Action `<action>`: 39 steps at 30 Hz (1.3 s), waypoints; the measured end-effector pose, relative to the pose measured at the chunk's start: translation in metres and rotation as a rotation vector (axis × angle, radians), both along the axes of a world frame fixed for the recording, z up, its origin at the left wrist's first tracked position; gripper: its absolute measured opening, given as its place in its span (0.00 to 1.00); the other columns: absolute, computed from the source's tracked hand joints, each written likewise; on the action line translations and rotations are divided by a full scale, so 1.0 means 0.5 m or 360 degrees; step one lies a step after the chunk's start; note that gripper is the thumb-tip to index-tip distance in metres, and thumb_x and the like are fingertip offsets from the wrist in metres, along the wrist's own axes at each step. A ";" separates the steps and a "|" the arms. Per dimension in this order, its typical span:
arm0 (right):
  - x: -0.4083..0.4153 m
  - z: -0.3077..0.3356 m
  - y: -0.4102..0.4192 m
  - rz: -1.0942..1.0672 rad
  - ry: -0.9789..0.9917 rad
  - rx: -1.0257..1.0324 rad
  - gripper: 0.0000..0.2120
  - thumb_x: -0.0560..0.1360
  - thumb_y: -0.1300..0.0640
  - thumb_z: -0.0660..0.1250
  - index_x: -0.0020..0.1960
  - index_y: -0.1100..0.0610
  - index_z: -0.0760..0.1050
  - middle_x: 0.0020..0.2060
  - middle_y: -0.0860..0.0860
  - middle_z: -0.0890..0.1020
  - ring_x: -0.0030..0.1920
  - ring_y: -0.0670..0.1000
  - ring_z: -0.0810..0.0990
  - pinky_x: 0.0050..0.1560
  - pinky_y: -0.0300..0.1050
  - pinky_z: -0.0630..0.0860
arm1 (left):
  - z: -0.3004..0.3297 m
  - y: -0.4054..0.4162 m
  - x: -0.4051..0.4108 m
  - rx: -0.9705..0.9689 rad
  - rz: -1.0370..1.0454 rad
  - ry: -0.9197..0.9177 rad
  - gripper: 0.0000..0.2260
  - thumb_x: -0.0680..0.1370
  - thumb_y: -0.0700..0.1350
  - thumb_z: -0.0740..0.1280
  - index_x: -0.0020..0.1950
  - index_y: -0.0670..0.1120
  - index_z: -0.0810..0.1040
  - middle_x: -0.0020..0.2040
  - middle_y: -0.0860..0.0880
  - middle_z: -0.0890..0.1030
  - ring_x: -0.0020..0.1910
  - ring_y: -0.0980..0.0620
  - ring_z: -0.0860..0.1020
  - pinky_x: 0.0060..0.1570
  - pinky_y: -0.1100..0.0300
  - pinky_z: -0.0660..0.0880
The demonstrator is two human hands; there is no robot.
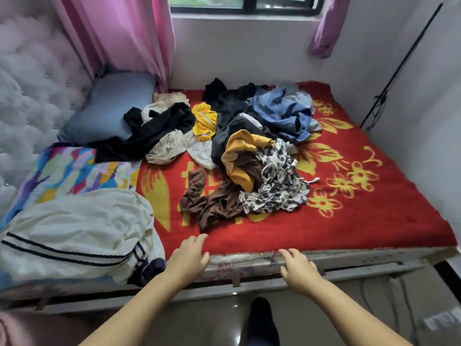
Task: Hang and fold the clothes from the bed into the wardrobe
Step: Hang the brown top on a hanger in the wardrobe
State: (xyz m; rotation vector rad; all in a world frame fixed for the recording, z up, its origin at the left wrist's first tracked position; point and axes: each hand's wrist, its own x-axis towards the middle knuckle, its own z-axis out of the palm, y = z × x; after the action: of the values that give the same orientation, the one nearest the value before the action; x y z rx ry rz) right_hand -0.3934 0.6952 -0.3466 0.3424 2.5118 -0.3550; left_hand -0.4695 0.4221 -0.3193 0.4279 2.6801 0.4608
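A view from above looks down over a bed covered by a red blanket patterned with yellow flowers. At the far left stands a pale tufted headboard, and a pink curtain hangs beside it. Against the headboard lies a grey-blue pillow, with a multicoloured patterned pillow nearer the viewer and a crumpled white cloth with dark stripes at the bed's near left corner. In the middle of the blanket sits a loose pile of clothes, none of it folded. Its left side holds a black garment that drapes onto the pillows, with a cream piece just beside it. Toward the centre are a yellow jersey, a mustard-yellow top and a brown garment that is nearest the bed's front edge. To the right lie a black-and-white patterned piece and, further back, blue denim clothes. Both bare arms reach forward from the bottom. The left hand rests over the blanket's near edge, fingers relaxed and spread, holding nothing, just short of the brown garment. The right hand hovers at the mattress edge, fingers loosely apart and empty. A window sits in the back wall, and a purple curtain hangs at its right.
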 end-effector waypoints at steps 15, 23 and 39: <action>-0.498 -0.200 0.102 0.0643 -0.0200 -0.0162 0.26 0.79 0.55 0.58 0.76 0.55 0.58 0.72 0.56 0.63 0.70 0.59 0.64 0.66 0.56 0.68 | -0.251 0.190 -0.333 -0.0109 0.0362 -0.0396 0.22 0.80 0.45 0.58 0.74 0.46 0.62 0.65 0.43 0.70 0.64 0.43 0.69 0.57 0.49 0.71; -0.601 -0.424 -0.004 0.0891 -0.0163 -0.0227 0.28 0.78 0.62 0.56 0.77 0.61 0.53 0.76 0.57 0.57 0.74 0.57 0.59 0.72 0.52 0.59 | -0.489 0.171 -0.399 -0.0387 0.0273 -0.0170 0.31 0.79 0.45 0.62 0.78 0.45 0.51 0.77 0.41 0.55 0.76 0.45 0.54 0.70 0.51 0.60; -0.658 -0.473 -0.024 0.0994 0.0142 -0.0136 0.14 0.74 0.63 0.60 0.59 0.56 0.70 0.53 0.55 0.78 0.59 0.58 0.75 0.70 0.53 0.54 | -0.483 0.115 -0.445 0.0705 0.1060 -0.0197 0.09 0.79 0.34 0.57 0.54 0.42 0.73 0.40 0.47 0.77 0.39 0.47 0.74 0.35 0.64 0.65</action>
State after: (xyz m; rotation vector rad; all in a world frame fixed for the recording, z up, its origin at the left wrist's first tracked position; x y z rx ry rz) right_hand -0.7226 0.6831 -0.5832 -0.4958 2.5214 -0.2234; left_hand -0.6918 0.4797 -0.5610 -0.3952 2.5309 1.2315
